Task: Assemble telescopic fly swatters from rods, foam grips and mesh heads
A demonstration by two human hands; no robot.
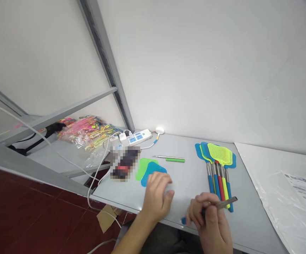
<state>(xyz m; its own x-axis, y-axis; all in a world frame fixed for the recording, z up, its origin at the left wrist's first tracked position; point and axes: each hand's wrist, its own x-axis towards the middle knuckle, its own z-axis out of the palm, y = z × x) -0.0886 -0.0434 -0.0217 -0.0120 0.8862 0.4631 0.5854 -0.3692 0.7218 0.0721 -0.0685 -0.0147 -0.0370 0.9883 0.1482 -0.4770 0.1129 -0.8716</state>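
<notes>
Label: the wrap point(269, 180) at right bears a printed label point(303, 190), too small to read;
Right hand point(213, 224): clenched round a grey rod point(227, 203) near the table's front edge; a blue end point(184, 221) shows beyond the fist;
Left hand point(156, 197): released, half-curled, thumb apart from fingers, by a blue mesh point(154, 168) that overlaps a green mesh point(143, 165);
Table point(184, 183): a green handle point(175, 160) beside a silver rod point(165, 156); swatters point(221, 155) bunched behind the right hand; power strip point(139, 137) at the wall;
Hard to see: a pixelated thing point(125, 165); the rod's middle, hidden by fingers; whether the left hand touches mesh, I cannot tell.
</notes>
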